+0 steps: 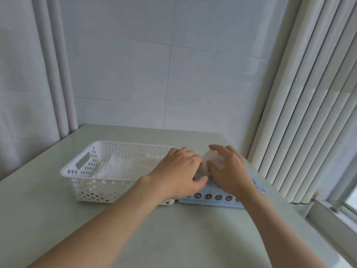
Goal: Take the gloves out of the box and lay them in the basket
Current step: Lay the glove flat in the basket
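A white perforated basket stands on the table at the left, with thin clear gloves lying flat inside it. Right beside it lies a light blue glove box with round pictures along its front. My right hand rests over the top of the box and grips a clear glove that sticks up from it. My left hand reaches across the basket's right end and touches the box's left side, fingers curled on its top. The box's opening is hidden by both hands.
The pale table sits in a corner, with a tiled wall behind it. White vertical blinds and a window sill run along the right, close to the box. A curtain hangs at the left.
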Available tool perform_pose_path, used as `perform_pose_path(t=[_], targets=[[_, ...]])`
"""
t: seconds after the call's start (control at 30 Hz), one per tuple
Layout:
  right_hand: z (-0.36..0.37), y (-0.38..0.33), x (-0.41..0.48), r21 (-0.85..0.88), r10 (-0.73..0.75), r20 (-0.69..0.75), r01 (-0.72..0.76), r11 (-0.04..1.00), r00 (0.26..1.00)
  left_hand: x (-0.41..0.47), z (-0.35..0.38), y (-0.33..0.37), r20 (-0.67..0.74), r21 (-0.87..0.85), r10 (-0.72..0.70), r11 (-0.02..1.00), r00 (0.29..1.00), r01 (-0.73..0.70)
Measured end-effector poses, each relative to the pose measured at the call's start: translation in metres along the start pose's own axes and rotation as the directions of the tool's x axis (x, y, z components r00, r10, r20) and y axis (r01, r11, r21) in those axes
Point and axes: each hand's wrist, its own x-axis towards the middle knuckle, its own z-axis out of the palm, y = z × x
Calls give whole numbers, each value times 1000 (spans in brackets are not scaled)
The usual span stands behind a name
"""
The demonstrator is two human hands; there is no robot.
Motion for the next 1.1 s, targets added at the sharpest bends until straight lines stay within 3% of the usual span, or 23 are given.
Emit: perform_pose_path(t=[0.13, 0.5, 0.6, 0.73, 0.9, 1.0, 1.1], targets=[[-3, -2, -3, 5, -27, 43, 27, 1000, 999, -3, 3, 3, 83, 68, -37, 997, 996, 32], [-15, 3, -11, 207, -53, -146, 83, 975, 988, -2, 0, 4, 187, 17, -125, 992, 974, 124], [-12, 5, -10, 153, -68, -175, 96, 984, 982, -3, -7, 9, 205, -27, -149, 987, 967, 158], [-4, 12, -9, 26, -226, -183, 235, 972, 957, -5, -9, 12, 194, -148, -142, 974, 971, 172], [1, 8, -8, -44, -305, -364, 311, 949, 880, -4, -4, 7, 186, -187, -109, 972, 976, 144], [0, 2, -9, -21, -261, -473, 285, 958, 841, -3, -2, 3, 186, -166, -97, 978, 978, 129], [-4, -7, -11, 129, -147, -571, 265, 956, 808, -3, 0, 2, 196, -140, -84, 984, 977, 112]])
